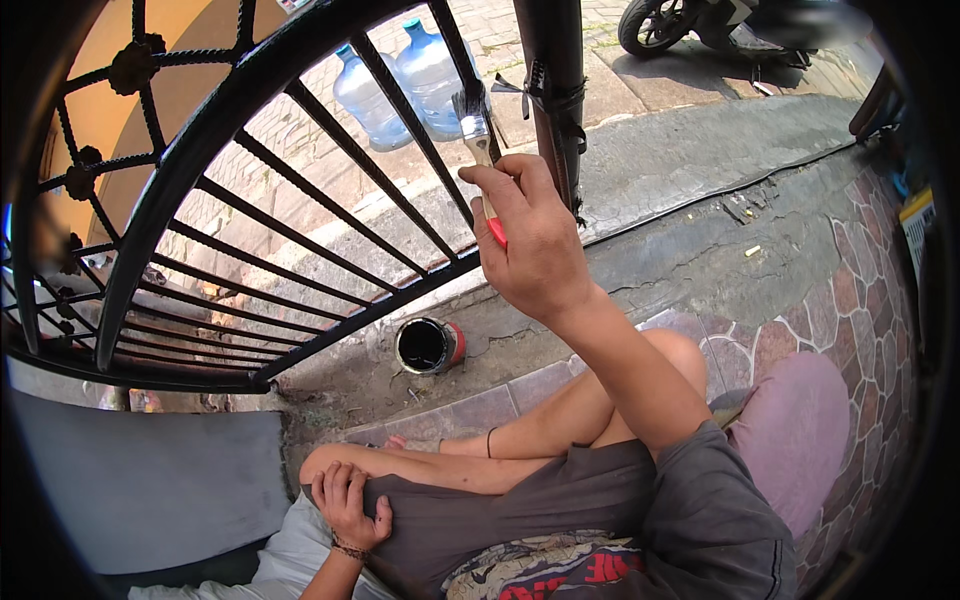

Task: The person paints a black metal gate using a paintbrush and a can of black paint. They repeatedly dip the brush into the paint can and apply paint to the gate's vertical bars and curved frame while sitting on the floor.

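Observation:
My right hand (529,232) grips a paintbrush (477,139) by its wooden, red-tipped handle. The dark bristles point up and touch, or lie just in front of, a bar near the right end of the black metal gate (375,296). Twisted and plain bars fan across the gate, and much of the black looks glossy. Below its lower rail an open paint can (429,346), holding black paint, stands on the concrete. My left hand (352,504) rests on my bent knee, fingers slightly curled, holding nothing.
Two large blue water bottles (431,75) stand behind the gate. A dark post (553,97) with ties around it rises at the gate's right end. A parked motorcycle (675,26) is at the upper right. A grey panel (150,480) lies at the lower left, near a pink cushion-like item (791,442) farther right.

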A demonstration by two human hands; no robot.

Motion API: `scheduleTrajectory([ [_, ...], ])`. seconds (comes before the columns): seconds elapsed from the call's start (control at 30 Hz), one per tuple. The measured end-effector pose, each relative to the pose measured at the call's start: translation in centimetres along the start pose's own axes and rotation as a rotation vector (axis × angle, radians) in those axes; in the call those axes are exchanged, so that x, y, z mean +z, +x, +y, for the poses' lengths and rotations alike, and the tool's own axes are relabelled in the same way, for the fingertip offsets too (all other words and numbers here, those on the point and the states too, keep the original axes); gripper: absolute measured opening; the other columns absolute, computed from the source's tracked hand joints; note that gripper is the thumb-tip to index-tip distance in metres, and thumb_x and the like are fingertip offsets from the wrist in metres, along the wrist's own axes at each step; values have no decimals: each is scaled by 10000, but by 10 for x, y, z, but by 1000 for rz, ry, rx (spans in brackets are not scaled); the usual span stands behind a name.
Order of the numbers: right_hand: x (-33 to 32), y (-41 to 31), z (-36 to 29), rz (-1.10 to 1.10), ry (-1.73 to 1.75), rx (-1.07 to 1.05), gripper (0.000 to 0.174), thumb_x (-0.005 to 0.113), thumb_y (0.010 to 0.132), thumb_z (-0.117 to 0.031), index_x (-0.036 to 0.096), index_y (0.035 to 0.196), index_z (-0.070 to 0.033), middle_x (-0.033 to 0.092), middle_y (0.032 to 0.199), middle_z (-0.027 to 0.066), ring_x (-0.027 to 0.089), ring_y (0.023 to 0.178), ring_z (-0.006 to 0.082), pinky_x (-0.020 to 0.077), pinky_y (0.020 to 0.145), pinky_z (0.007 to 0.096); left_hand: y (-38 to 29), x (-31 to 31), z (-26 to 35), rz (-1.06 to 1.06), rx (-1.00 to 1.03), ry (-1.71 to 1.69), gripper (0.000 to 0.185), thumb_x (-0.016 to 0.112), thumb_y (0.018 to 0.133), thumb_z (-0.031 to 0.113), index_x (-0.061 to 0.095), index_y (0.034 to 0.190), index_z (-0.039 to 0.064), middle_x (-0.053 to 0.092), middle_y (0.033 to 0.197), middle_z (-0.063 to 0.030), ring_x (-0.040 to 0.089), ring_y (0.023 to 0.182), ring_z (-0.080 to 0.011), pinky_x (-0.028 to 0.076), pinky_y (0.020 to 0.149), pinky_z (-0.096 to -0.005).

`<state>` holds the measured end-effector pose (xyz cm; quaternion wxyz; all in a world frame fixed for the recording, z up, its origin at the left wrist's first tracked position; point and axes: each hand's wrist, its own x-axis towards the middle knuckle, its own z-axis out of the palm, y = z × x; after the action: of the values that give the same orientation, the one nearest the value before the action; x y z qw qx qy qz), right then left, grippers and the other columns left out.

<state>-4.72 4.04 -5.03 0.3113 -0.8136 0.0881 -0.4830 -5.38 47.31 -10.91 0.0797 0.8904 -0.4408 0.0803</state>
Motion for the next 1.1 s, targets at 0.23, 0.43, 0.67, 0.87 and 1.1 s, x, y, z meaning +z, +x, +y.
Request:
scheduleTrajectory([
  [0.23,6,-5,6,95,31,12,300,656,887,-3,641,1186,-10,548,1090,184,615,919,333,527,772,401,-1,0,0,1,-1,6,448,617,811,356,637,1091,6,618,1159,-206,548,1202,-415,289,1112,-569],
  [0.43,14,-14,12,64,-28,-80,378,658,817,20,592,1187,-11,509,1114,210,622,827,333,525,718,417,-2,0,0,4,-2,5,449,613,810,357,638,1087,5,617,1156,-205,547,1205,-410,289,1114,-565],
  [0.67,23,-18,11,-29,-55,-42,453,657,752,46,591,1194,-31,486,1127,189,591,861,321,507,757,425,-2,2,-1,14,2,1,448,609,813,364,642,1084,8,619,1160,-205,550,1207,-411,288,1117,-563],
  [0.87,18,-13,11,61,-20,-138,399,646,728,57,616,1117,-26,507,1113,186,589,883,324,501,757,426,-4,2,-1,19,-9,-7,453,614,806,359,645,1090,8,619,1170,-208,552,1209,-412,291,1115,-568],
  [1.1,12,-12,2,73,-111,-126,332,606,771,65,643,1091,-16,521,1084,190,591,921,349,509,802,433,-3,2,-2,20,-4,6,448,619,800,354,648,1083,7,621,1174,-203,549,1212,-417,295,1111,-572],
])
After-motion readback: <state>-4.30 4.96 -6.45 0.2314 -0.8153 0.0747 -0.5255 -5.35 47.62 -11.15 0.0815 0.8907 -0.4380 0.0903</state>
